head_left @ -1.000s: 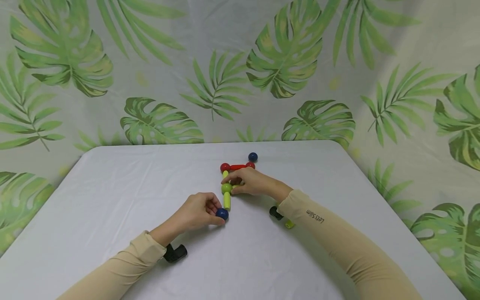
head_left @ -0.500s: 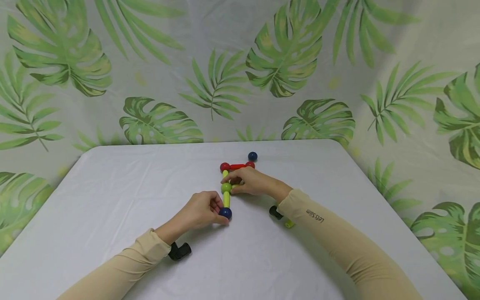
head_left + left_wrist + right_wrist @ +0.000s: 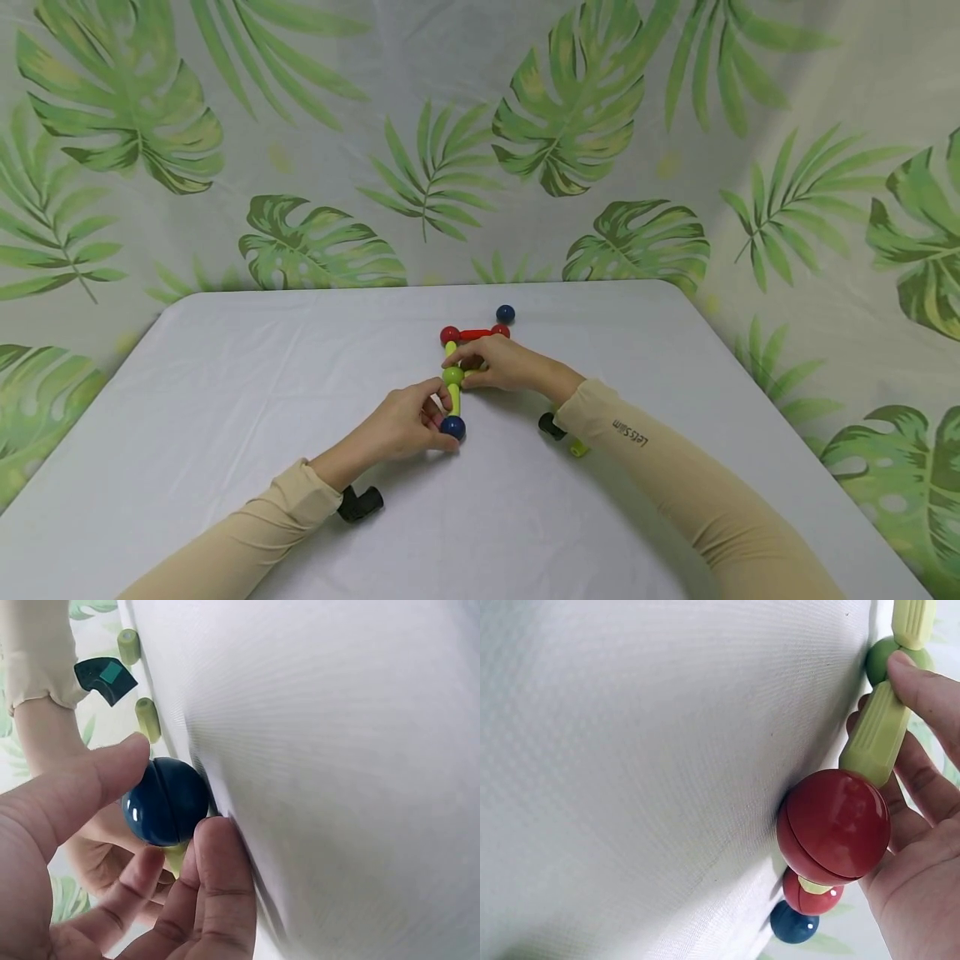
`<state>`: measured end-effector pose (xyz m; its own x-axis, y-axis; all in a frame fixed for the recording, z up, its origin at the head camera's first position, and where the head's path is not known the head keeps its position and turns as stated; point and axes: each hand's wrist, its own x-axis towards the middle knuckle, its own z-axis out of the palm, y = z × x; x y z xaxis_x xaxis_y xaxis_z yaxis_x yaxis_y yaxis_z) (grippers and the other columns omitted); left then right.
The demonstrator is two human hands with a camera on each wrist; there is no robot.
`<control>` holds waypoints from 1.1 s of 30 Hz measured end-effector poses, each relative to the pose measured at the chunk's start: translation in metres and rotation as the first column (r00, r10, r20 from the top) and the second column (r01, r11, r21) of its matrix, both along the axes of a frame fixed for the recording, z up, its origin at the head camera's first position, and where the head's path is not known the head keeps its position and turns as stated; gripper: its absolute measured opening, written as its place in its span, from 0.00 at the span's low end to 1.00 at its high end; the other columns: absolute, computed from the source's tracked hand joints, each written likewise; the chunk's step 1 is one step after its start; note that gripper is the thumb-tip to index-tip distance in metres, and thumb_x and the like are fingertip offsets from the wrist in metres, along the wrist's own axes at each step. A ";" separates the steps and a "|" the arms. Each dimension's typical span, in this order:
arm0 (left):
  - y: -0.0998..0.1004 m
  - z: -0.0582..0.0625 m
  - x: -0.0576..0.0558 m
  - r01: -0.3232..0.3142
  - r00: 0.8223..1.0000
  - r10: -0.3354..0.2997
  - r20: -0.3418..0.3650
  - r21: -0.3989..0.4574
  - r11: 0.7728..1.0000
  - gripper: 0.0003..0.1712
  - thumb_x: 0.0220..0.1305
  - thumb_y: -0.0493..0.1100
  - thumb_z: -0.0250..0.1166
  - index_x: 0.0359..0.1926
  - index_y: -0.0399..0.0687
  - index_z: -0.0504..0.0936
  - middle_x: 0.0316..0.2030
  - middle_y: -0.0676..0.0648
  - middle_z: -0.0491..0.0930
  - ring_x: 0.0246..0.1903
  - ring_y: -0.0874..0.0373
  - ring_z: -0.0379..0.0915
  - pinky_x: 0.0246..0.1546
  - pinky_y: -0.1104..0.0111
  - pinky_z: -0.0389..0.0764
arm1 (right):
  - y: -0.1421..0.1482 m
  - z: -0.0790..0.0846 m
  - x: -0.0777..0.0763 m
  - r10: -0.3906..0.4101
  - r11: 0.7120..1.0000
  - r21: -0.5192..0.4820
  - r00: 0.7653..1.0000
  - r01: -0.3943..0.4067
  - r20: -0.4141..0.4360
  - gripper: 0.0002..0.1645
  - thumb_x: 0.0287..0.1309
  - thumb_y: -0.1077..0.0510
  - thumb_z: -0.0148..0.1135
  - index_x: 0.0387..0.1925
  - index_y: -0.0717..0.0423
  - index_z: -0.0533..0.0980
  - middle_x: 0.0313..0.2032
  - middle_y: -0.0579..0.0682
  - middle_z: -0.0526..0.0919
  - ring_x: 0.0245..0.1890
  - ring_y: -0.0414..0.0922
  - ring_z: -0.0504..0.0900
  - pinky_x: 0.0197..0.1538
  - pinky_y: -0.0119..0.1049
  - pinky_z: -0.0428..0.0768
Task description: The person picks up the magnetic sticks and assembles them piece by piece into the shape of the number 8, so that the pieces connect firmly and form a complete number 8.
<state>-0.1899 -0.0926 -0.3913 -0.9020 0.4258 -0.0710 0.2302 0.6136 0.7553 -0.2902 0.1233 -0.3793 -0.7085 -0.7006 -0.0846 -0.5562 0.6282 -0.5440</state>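
Observation:
My left hand (image 3: 408,422) pinches a glossy blue ball (image 3: 166,801) between thumb and fingers. That ball sits at the near end of a yellow-green stick (image 3: 454,400), which leads up to a green ball (image 3: 453,377). My right hand (image 3: 506,364) grips another ribbed yellow-green stick (image 3: 877,735), its thumb also by the green ball (image 3: 889,664). In the right wrist view, a large red ball (image 3: 832,825) meets that stick; the hand hides it from the head view. Farther back, a red rod (image 3: 476,335) joins two more red balls, one at the left (image 3: 450,335).
A second blue ball (image 3: 506,314) lies behind the right-hand red ball (image 3: 501,332). Loose yellow-green sticks (image 3: 148,720) lie beside the right forearm; the head view shows one stick end (image 3: 578,448) there. Black wrist cameras (image 3: 362,505) hang under both wrists. A leaf-print cloth (image 3: 435,167) backs the white table.
My left hand has moved slightly right, bringing the blue ball against the end of the near yellow-green stick; its fingers now reach beside that stick. My right hand has stayed in place.

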 end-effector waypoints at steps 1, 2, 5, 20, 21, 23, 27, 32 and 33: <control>0.000 0.000 0.000 0.016 1.000 -0.016 0.000 0.004 1.000 0.25 0.54 0.41 0.85 0.47 0.49 0.78 0.33 0.50 0.83 0.31 0.60 0.77 0.35 0.68 0.76 | 0.000 0.000 0.000 -0.001 1.000 0.001 1.000 0.001 0.001 0.24 0.68 0.59 0.73 0.64 0.48 0.84 0.57 0.49 0.89 0.56 0.44 0.87 0.65 0.41 0.83; 0.000 -0.001 0.000 0.033 0.999 -0.033 -0.002 0.008 0.999 0.25 0.55 0.40 0.84 0.48 0.49 0.78 0.34 0.50 0.84 0.31 0.60 0.77 0.36 0.68 0.77 | 0.000 0.000 0.000 -0.001 1.000 0.002 1.000 0.001 0.001 0.24 0.68 0.59 0.73 0.64 0.48 0.84 0.56 0.49 0.89 0.56 0.44 0.87 0.65 0.41 0.83; -0.001 -0.001 0.000 0.074 0.997 -0.074 -0.002 0.018 0.997 0.24 0.58 0.39 0.82 0.51 0.49 0.79 0.36 0.49 0.84 0.33 0.61 0.78 0.37 0.69 0.78 | 0.001 0.000 0.001 0.000 1.000 0.003 1.000 0.000 0.001 0.24 0.69 0.58 0.73 0.64 0.48 0.84 0.56 0.48 0.90 0.55 0.43 0.87 0.65 0.41 0.84; -0.003 -0.004 -0.002 0.134 0.991 -0.134 -0.005 0.016 0.991 0.18 0.64 0.40 0.78 0.54 0.50 0.85 0.37 0.49 0.84 0.34 0.61 0.79 0.37 0.68 0.78 | 0.006 0.004 0.001 0.018 1.000 0.003 0.999 -0.018 0.029 0.25 0.69 0.57 0.73 0.66 0.48 0.83 0.58 0.48 0.89 0.59 0.45 0.86 0.65 0.41 0.83; -0.003 -0.004 -0.002 0.136 0.991 -0.136 -0.002 0.017 0.991 0.18 0.65 0.40 0.78 0.54 0.50 0.85 0.37 0.49 0.85 0.34 0.61 0.79 0.37 0.68 0.78 | 0.007 0.005 0.001 0.020 1.000 0.007 0.999 -0.020 0.035 0.26 0.69 0.57 0.73 0.66 0.47 0.82 0.59 0.48 0.88 0.59 0.45 0.86 0.66 0.41 0.83; -0.003 -0.003 -0.002 0.137 0.991 -0.137 0.001 0.021 0.990 0.18 0.65 0.40 0.78 0.54 0.50 0.85 0.37 0.49 0.85 0.34 0.61 0.80 0.38 0.68 0.78 | 0.008 0.008 0.001 0.019 1.000 0.017 0.999 -0.020 0.039 0.26 0.70 0.57 0.73 0.67 0.47 0.82 0.59 0.49 0.88 0.61 0.46 0.86 0.65 0.42 0.83; -0.004 -0.002 -0.003 0.138 0.990 -0.138 0.005 0.032 0.990 0.18 0.65 0.39 0.78 0.54 0.49 0.85 0.38 0.48 0.85 0.34 0.61 0.80 0.38 0.67 0.79 | 0.016 0.017 0.002 0.002 0.999 0.041 0.999 -0.003 0.034 0.25 0.71 0.54 0.72 0.67 0.45 0.82 0.59 0.50 0.89 0.62 0.49 0.86 0.66 0.47 0.83; -0.005 -0.002 -0.002 0.126 0.992 -0.127 0.015 0.030 0.992 0.19 0.65 0.39 0.78 0.55 0.49 0.85 0.38 0.48 0.85 0.35 0.61 0.81 0.37 0.68 0.79 | 0.029 0.029 0.005 0.008 0.999 0.048 1.000 -0.009 0.020 0.21 0.72 0.55 0.70 0.64 0.50 0.84 0.61 0.53 0.87 0.63 0.53 0.84 0.68 0.52 0.81; -0.005 -0.002 -0.002 0.123 0.992 -0.124 0.016 0.029 0.992 0.19 0.65 0.39 0.78 0.55 0.49 0.85 0.38 0.48 0.85 0.36 0.61 0.81 0.37 0.68 0.79 | 0.033 0.031 0.006 0.010 0.999 0.047 1.000 -0.011 0.021 0.21 0.72 0.56 0.70 0.64 0.52 0.84 0.61 0.54 0.87 0.63 0.53 0.84 0.68 0.53 0.81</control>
